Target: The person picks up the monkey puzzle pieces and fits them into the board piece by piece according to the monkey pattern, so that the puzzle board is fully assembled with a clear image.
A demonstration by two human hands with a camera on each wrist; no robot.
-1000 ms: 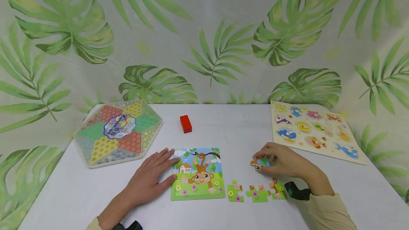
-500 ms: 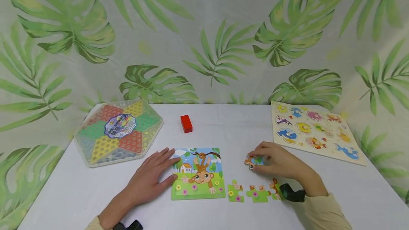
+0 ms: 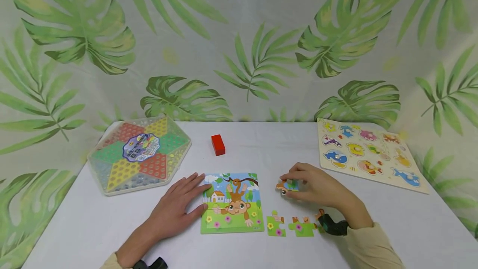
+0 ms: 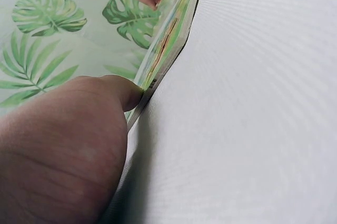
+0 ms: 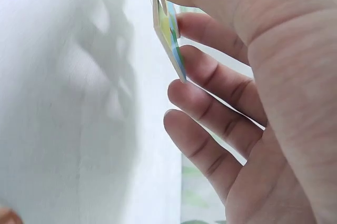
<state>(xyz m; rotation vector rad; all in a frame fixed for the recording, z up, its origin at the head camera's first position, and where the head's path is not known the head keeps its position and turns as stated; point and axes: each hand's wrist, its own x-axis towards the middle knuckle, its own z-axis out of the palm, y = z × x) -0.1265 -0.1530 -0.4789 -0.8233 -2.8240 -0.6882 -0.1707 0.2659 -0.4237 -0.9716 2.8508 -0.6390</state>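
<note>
My right hand point(image 3: 321, 186) pinches a jigsaw piece point(image 3: 291, 185) with part of the monkey's face on it, holding it above the white table to the right of the puzzle. In the right wrist view the piece point(image 5: 169, 37) stands tilted between thumb and fingers. My left hand point(image 3: 173, 209) lies spread at the left edge of the square monkey picture puzzle point(image 3: 220, 228), its thumb and fingertips at the border. The left wrist view shows that thumb against the puzzle's edge point(image 4: 160, 71). Loose jigsaw pieces point(image 3: 301, 228) lie in a row to the puzzle's right, one partly hidden by the right wrist camera.
A hexagonal Chinese checkers board point(image 3: 140, 150) lies at the back left. Behind the puzzle is a red block point(image 3: 218, 145). A wooden sea-animal peg puzzle point(image 3: 367, 152) lies at the back right, and a leaf-print cloth point(image 3: 261, 53) hangs behind the table.
My right hand has moved left with the jigsaw piece, closer to the monkey puzzle. Its wrist camera now covers more of the rightmost loose piece. My left hand has stayed in place.
</note>
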